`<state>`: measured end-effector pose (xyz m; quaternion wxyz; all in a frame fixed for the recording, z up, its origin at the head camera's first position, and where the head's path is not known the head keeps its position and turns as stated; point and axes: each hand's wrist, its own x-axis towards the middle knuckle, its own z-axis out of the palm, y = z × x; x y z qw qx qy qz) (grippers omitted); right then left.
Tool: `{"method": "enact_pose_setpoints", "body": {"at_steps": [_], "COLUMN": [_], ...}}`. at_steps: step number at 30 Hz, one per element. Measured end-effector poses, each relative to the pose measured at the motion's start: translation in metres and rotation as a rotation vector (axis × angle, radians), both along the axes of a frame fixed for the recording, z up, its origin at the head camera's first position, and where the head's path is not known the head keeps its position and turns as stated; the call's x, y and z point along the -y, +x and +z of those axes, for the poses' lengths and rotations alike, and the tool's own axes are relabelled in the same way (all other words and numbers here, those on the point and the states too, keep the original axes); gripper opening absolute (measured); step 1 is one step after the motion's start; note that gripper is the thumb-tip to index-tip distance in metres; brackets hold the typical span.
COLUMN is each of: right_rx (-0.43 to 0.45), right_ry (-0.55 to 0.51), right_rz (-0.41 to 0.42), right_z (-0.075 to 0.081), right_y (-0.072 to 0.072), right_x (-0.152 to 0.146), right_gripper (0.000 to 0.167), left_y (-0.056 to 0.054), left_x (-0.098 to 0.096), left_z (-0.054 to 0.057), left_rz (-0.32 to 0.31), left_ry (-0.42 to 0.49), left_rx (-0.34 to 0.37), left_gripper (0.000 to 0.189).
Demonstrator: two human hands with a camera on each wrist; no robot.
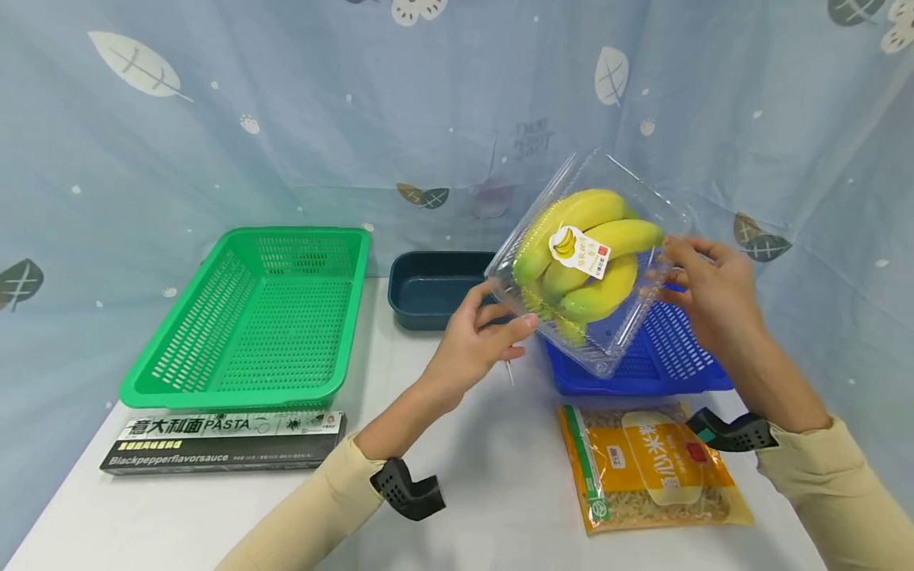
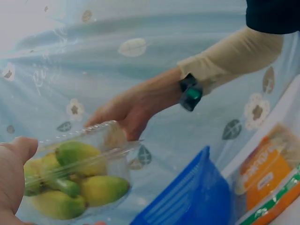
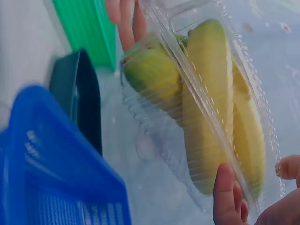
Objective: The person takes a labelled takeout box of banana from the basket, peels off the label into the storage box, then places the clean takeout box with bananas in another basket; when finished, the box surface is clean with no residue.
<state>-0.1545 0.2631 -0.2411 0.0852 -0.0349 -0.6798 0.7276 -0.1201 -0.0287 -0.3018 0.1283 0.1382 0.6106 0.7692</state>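
Observation:
A clear plastic clamshell box [image 1: 614, 178] of yellow-green bananas [image 1: 587, 210] is held up, tilted, above the blue basket [image 1: 671, 345]. My left hand [image 1: 474, 341] grips its lower left edge, thumb on the near face. On the opposite side my right hand [image 1: 714, 289] pinches the rim between thumb and fingers. A white label [image 1: 580, 252] with a banana picture faces me. From the right wrist view, the box [image 3: 211, 108] looks closed, with right-hand fingers [image 3: 225, 192] along its rim. The left wrist view shows the bananas [image 2: 70, 187] side-on through the plastic.
A green basket [image 1: 243, 396] stands at the left, with a black pasta box [image 1: 224, 452] lying in front of it. Behind the left hand sits a dark teal bin [image 1: 421, 321]. An orange grain bag [image 1: 650, 468] lies before the blue basket. A patterned curtain hangs behind.

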Motion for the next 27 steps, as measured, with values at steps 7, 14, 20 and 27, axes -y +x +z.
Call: {"method": "enact_pose_setpoints", "body": {"at_steps": [7, 14, 20, 27], "right_rx": [-0.078, -0.127, -0.266, -0.352], "right_ry": [-0.145, -0.177, 0.078, 0.407], "right_rz": [0.109, 0.182, 0.146, 0.114], "right_z": [-0.004, -0.013, -0.022, -0.024], "right_y": [0.018, 0.04, 0.055, 0.058], "right_x": [0.025, 0.041, 0.032, 0.017], "right_gripper": [0.035, 0.028, 0.027, 0.038], "left_y": [0.003, 0.007, 0.013, 0.022], "left_x": [0.006, 0.014, 0.028, 0.049], "left_z": [0.002, 0.0, -0.002, -0.005], "left_rz": [0.042, 0.133, 0.138, 0.136], "left_ry": [0.103, 0.18, 0.102, -0.044], "left_rx": [0.019, 0.018, -0.012, -0.063], "left_gripper": [0.105, 0.105, 0.101, 0.095]}}
